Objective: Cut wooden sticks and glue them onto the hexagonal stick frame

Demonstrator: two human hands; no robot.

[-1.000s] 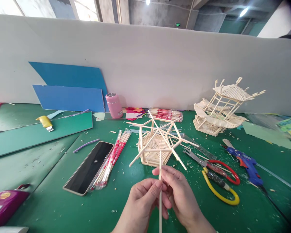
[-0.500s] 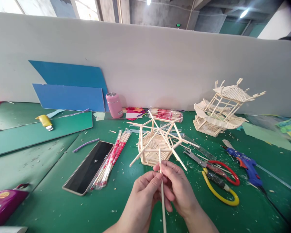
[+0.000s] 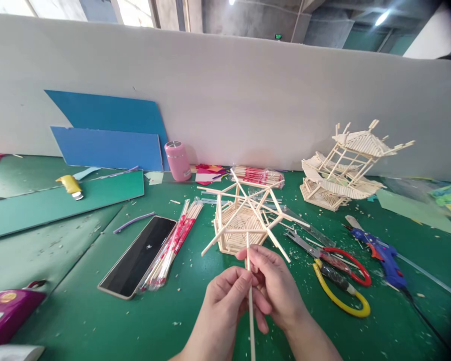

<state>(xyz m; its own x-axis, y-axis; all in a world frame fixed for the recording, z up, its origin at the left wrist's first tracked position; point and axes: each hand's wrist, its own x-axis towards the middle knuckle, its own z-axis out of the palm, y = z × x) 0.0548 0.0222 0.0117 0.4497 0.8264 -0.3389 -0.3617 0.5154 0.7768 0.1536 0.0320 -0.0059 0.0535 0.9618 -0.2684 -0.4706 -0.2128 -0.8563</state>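
A thin, pale wooden stick (image 3: 251, 316) runs between my two hands, pointing away from me. My left hand (image 3: 225, 301) pinches it with the thumb on top. My right hand (image 3: 272, 283) grips it slightly farther along, fingers curled. The stick's far end overlaps the front beam of a six-sided stick frame (image 3: 243, 231); whether they touch, I cannot tell. That frame has a floor of sticks laid in a spiral, short posts, and beams crossing at the top and jutting outward. Right of my hands lie scissors (image 3: 328, 273) with one red and one yellow handle.
A blue glue gun (image 3: 379, 253) with a cord lies at the right. Behind it stands a tiered stick pavilion (image 3: 338, 183). To the left are bagged sticks (image 3: 175, 245), a phone (image 3: 137, 258), a yellow cutter (image 3: 70, 186) and a purple tool (image 3: 13, 316). A pink flask (image 3: 178, 161) stands behind.
My hands and the stick stay in nearly the same pose, with only a very slight shift. The camera view has tilted a little. Nothing was taken up or let go.
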